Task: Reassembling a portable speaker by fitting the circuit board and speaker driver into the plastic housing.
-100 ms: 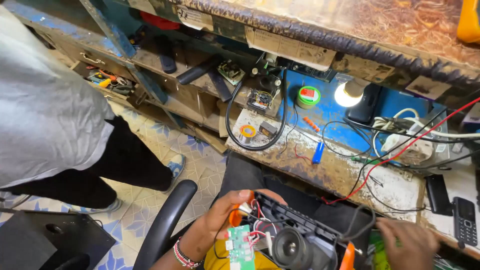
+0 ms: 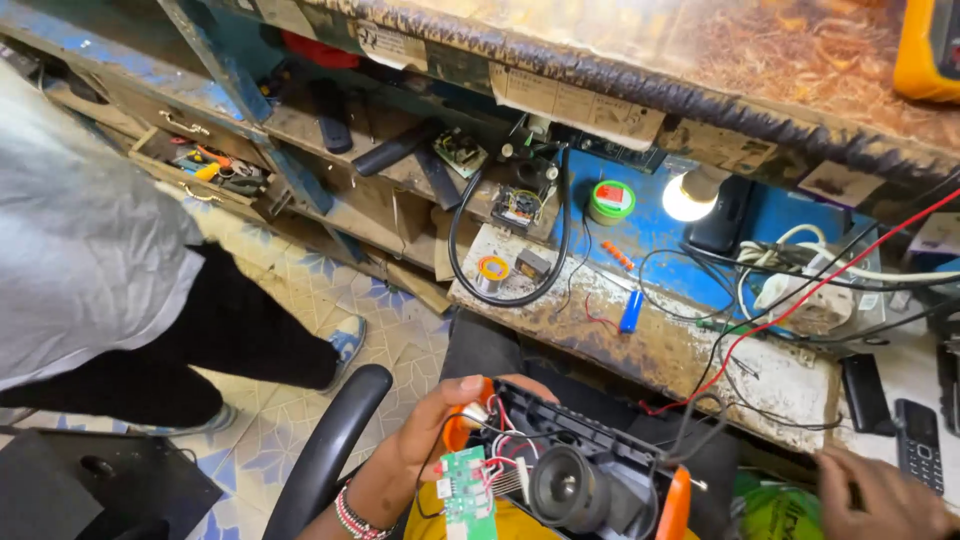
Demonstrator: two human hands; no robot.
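Black plastic speaker housing [image 2: 590, 450] lies open on the lap, just below the workbench [image 2: 640, 340]; left hand [image 2: 440, 430] grips its orange end; it looks light, with fragile thin wires to a green circuit board [image 2: 465, 495]; best held by the rim; right hand [image 2: 880, 495] rests flat, empty, beside a phone [image 2: 920, 440]; red wire [image 2: 800, 300] crosses above.

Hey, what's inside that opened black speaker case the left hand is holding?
Inside the black speaker case: a round speaker cone, red and white wires, and a green circuit board hanging out beside the left hand. Anything deeper is hidden by the cone and the frame edge.
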